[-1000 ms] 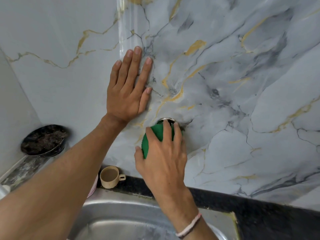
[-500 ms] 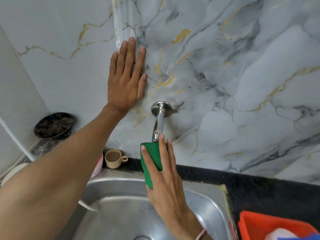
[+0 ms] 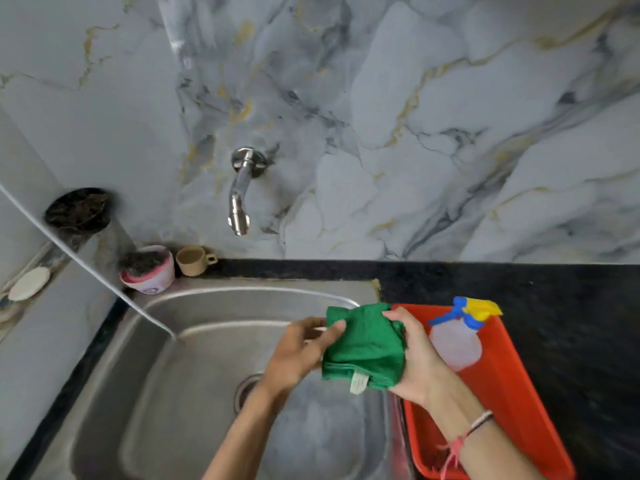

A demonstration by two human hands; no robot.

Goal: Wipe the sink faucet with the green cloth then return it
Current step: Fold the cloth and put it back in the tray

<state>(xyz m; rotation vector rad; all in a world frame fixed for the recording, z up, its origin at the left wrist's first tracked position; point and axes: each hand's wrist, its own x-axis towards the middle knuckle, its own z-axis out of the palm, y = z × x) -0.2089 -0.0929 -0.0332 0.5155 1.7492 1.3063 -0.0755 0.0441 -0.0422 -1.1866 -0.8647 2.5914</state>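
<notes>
Your left hand (image 3: pixel 294 351) pinches the left edge of the green cloth (image 3: pixel 363 351) between thumb and fingers. Your right hand (image 3: pixel 415 355) grips the right edge, thumb over the top corner and fingers curled underneath. The cloth is folded into a rough square pad, held flat between both hands over the right side of the steel sink (image 3: pixel 156 375), with a small white label hanging from its lower edge.

The red tub (image 3: pixel 502 393) sits on the dark counter (image 3: pixel 571 323) at 3 o'clock from the cloth, just beside your right hand, its rim touching the sink's edge. A spray bottle (image 3: pixel 457 337) with a blue and yellow head lies inside it. Your right hand is the nearer one, so the return is probably a short carry toward 3 o'clock into the tub.

The chrome faucet (image 3: pixel 240 192) juts from the marble wall (image 3: pixel 450 133) at 11 o'clock, well apart from both hands, uncovered and apparently already wiped.
</notes>
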